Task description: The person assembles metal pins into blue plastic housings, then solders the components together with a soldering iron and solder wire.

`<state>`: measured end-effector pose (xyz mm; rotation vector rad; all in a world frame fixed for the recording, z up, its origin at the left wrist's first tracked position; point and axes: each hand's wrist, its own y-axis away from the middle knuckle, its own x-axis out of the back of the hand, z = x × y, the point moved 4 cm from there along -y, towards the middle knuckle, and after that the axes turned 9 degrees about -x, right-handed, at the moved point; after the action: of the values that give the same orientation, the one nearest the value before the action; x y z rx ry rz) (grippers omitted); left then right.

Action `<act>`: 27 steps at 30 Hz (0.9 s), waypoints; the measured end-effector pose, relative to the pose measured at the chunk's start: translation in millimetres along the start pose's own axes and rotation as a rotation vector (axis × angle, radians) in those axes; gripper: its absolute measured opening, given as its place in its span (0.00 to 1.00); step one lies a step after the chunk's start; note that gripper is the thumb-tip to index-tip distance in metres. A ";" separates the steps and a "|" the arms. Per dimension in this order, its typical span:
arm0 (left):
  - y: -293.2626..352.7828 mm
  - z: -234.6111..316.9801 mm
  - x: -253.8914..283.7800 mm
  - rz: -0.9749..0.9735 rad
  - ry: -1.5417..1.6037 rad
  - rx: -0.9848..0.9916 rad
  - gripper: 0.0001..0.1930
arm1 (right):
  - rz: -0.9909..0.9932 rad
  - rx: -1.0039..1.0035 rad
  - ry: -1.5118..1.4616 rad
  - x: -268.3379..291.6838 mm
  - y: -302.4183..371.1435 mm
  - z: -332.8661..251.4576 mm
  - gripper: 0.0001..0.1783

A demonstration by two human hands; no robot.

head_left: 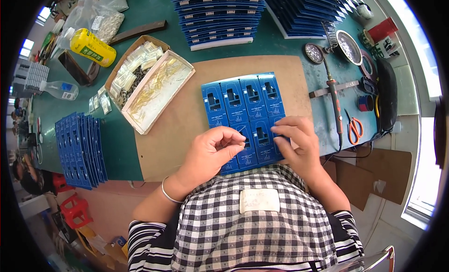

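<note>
A blue circuit board panel point(238, 114) lies flat in front of me, divided into several units with dark cutouts. My left hand point(216, 151) is over its near left part, thumb and fingertips pinched together. Whatever sits in that pinch is too small to make out. Over the panel's right edge hovers my right hand point(299, 143), its fingers curved and the thumb apart from them, with nothing visible between. Beneath the panel is a brown board point(210, 68). Left of it stands a cardboard tray point(159, 96) holding thin gold-coloured wire pins point(156, 87).
Stacked blue panels point(220, 19) rise at the back, and more panels point(77, 150) stand at left. A soldering iron point(334, 99), orange-handled scissors point(355, 129) and a metal bowl point(348, 47) lie at right. A yellow bottle point(93, 47) is at far left.
</note>
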<state>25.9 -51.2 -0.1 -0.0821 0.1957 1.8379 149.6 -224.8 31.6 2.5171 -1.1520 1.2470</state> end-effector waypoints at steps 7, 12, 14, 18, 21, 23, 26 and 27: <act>-0.6 6.8 -5.2 0.018 -0.086 -0.050 0.11 | -0.188 -0.043 -0.326 -31.0 -8.0 -21.4 0.08; -2.9 6.6 -7.3 0.016 -0.197 -0.076 0.12 | -0.197 -0.077 -0.316 -38.7 -8.5 -18.9 0.06; -3.5 9.4 -8.2 0.007 -0.257 -0.104 0.11 | -0.165 -0.096 -0.336 -38.6 -7.9 -17.6 0.05; -3.1 4.5 -7.2 -0.009 -0.234 -0.097 0.10 | -0.111 -0.124 -0.374 -33.6 -6.6 -8.0 0.06; -0.9 5.6 -3.5 0.011 -0.302 -0.186 0.09 | -0.049 -0.143 -0.305 -24.9 -9.1 0.2 0.05; 0.5 3.4 3.8 0.063 -0.318 -0.187 0.07 | -0.031 -0.114 -0.033 -20.4 -11.7 0.2 0.05; 2.1 0.0 5.4 0.084 -0.212 -0.148 0.06 | -0.072 -0.131 -0.007 -21.8 -10.1 1.0 0.04; 2.1 -1.2 5.9 0.096 -0.185 -0.134 0.05 | -0.088 -0.141 -0.015 -23.0 -10.4 1.1 0.04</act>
<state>22.2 -46.3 -2.0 0.0043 -0.0537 1.9412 148.7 -204.4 16.7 2.4492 -1.0785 1.0881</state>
